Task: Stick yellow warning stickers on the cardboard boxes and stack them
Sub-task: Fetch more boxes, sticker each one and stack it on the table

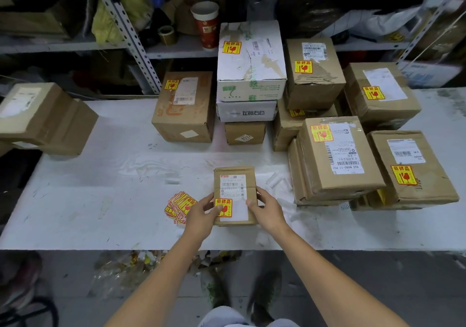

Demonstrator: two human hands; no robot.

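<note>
White desk [100, 213] below cluttered shelving holds a small box [234, 183] already bearing its yellow sticker [225, 207], thumb-pressed by the left hand [201, 213] while it and the right hand [267, 210] grip the box's sides, with stickered stacks [338, 157] behind and right of it, and a lone box [42, 120] far left showing no sticker, so I judge stacking comes next.

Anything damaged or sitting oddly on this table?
Yes. The brown box at the back right has its top layer torn, baring corrugation beside its yellow sticker. The far-left box sits tilted and seems to overhang the table edge. The small box, held by the left hand and right hand, looks fine.
</note>
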